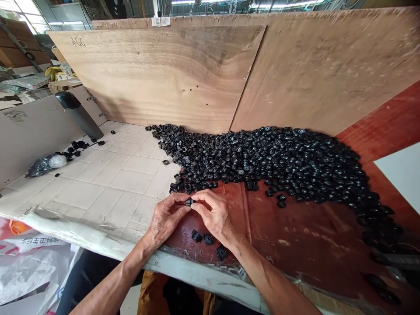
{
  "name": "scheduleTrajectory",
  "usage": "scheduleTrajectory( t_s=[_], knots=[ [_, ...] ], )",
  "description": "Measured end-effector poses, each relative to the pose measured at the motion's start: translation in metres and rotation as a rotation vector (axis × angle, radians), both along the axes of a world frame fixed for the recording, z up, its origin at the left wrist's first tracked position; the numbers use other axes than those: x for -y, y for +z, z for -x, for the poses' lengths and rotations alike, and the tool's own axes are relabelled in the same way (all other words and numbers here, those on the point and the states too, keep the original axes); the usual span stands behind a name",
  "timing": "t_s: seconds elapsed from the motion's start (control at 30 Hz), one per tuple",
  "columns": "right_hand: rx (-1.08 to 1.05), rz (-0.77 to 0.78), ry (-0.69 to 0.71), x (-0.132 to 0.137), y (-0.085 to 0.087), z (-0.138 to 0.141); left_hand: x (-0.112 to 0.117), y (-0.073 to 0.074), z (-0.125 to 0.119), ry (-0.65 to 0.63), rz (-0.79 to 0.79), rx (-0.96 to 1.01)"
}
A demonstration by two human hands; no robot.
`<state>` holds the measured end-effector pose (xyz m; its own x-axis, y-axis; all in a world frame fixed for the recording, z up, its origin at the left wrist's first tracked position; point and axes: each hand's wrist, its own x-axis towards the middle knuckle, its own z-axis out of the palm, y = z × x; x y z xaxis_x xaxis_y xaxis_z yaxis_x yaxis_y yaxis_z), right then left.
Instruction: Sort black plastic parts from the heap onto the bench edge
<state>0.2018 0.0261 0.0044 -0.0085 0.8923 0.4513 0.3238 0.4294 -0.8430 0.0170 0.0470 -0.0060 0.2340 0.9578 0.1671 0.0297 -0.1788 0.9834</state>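
Observation:
A small black plastic part (189, 201), ring-like in shape, is pinched between the fingertips of both hands above the table's front. My left hand (166, 216) closes on its left side with thumb and forefinger. My right hand (213, 213) grips the same part from the right, its other fingers curled. Fingertips cover much of the part, so its details are hidden. Just below the hands lie a few loose black caps: one on its side (196, 236), one round-faced (208, 239) and another (221, 253) nearer the edge.
A big heap of black plastic parts (262, 157) spreads along the wooden board (170, 74) at the back. On the tiled left side stand a dark bottle (80, 116) and a black plastic bag (41, 166). The padded table edge (210, 273) runs across the front.

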Motion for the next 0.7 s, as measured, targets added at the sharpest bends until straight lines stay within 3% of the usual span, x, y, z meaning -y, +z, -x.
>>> scheduleTrajectory(
  t_s=[0.2,0.4,0.5,0.57,0.7],
  knots=[
    [-0.086,0.046,0.050,-0.0002,0.0012,-0.0007,-0.0003,-0.0004,0.0006,-0.014,0.095,0.073],
    [-0.276,0.339,-0.035,0.0015,0.0032,0.0063,0.0010,-0.0028,-0.0018,0.013,-0.112,-0.017],
    [-0.272,0.439,-0.010,0.0005,0.0034,0.0054,0.0012,-0.0040,-0.0006,0.018,-0.192,-0.102],
    [-0.223,0.363,-0.001,0.0002,0.0038,0.0030,0.0012,-0.0038,0.0003,0.016,-0.193,-0.110],
    [-0.050,0.063,0.033,0.0006,0.0040,-0.0016,0.0014,-0.0013,0.0012,-0.018,-0.062,-0.013]
  ],
)
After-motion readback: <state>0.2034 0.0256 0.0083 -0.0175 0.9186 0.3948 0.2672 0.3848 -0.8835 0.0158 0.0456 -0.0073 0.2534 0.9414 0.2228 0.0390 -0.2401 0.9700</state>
